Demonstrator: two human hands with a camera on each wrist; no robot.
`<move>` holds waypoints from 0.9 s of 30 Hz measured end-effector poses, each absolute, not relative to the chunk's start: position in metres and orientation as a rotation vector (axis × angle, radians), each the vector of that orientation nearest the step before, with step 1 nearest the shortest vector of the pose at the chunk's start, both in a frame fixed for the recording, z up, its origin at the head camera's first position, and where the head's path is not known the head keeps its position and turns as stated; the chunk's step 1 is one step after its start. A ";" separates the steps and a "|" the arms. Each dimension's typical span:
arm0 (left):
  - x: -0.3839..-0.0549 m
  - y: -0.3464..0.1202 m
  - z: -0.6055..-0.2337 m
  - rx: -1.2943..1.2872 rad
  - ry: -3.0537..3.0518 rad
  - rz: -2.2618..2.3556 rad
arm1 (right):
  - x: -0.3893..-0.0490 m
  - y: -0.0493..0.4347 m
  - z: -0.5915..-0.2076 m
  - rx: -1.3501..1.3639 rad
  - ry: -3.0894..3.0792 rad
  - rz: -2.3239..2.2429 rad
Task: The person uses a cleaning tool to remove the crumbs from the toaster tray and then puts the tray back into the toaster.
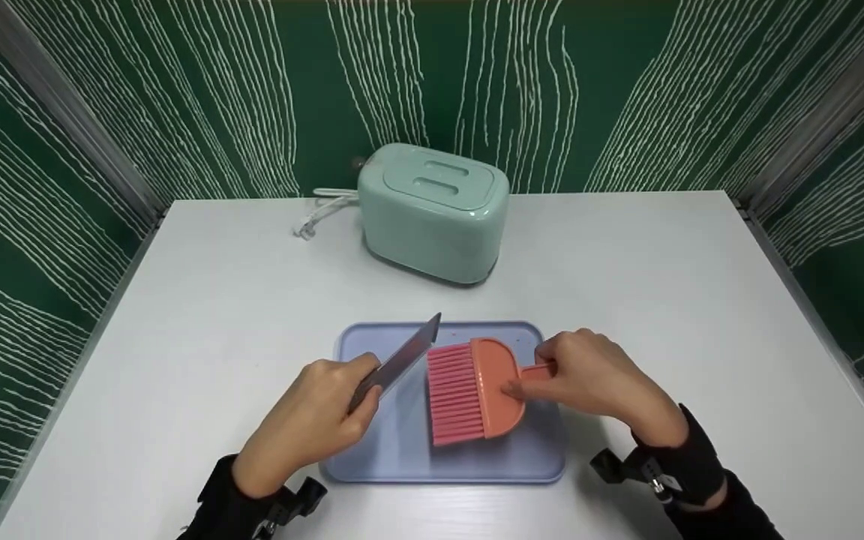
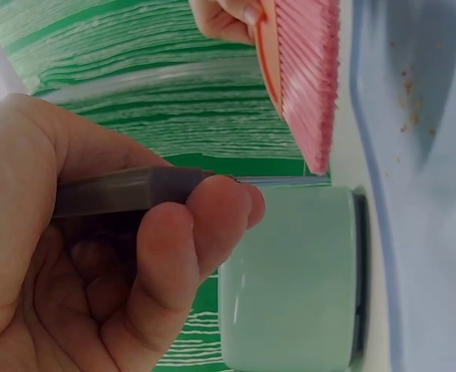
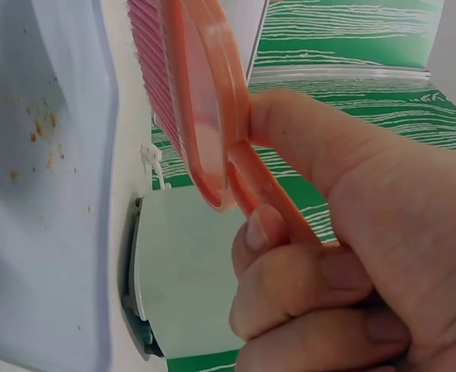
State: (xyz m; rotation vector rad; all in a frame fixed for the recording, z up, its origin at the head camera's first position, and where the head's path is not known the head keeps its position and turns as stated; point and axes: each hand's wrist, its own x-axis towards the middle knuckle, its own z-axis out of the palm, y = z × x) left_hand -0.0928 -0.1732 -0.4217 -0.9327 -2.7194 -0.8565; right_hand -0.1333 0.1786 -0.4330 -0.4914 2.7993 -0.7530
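Green panels (image 1: 511, 90) streaked w/ white lines close in the back & sides of a white table (image 1: 252, 285), where a person works two-handed over a lilac-blue tray (image 1: 383, 461) near the front edge. L hand (image 1: 319, 409), fingers closed around the dark handle of a knife (image 1: 407, 354), angles the blade up & to the R above the tray. R hand (image 1: 589, 375) grips the short handle of an orange brush (image 1: 496, 375), thumb against the brush's head, pink bristles facing L, also held over the tray. Blade & bristles are just beside each other; can't tell if they touch. Wrist views show brown & yellowish crumbs (image 3: 53, 118) scattered on the tray's surface, bristles raised clear of it. Mint-green toaster (image 1: 432, 232) stands behind the tray at table's rear, well apart from both hands, w/ its white cord (image 1: 334, 202) & plug lying to the L. Dark straps w/ small cams circle both wrists.
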 end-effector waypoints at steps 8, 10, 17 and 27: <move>-0.092 -0.173 -0.420 -0.950 -2.729 -0.889 | -0.134 0.175 -0.435 -0.448 2.813 -0.753; -0.091 -0.173 -0.420 -0.948 -2.739 -0.893 | -0.135 0.176 -0.436 -0.436 2.825 -0.743; -0.091 -0.173 -0.419 -0.954 -2.750 -0.891 | -0.137 0.176 -0.438 -0.407 2.853 -0.704; -0.092 -0.174 -0.419 -0.988 -2.816 -0.912 | -0.136 0.177 -0.437 -0.415 2.912 -0.673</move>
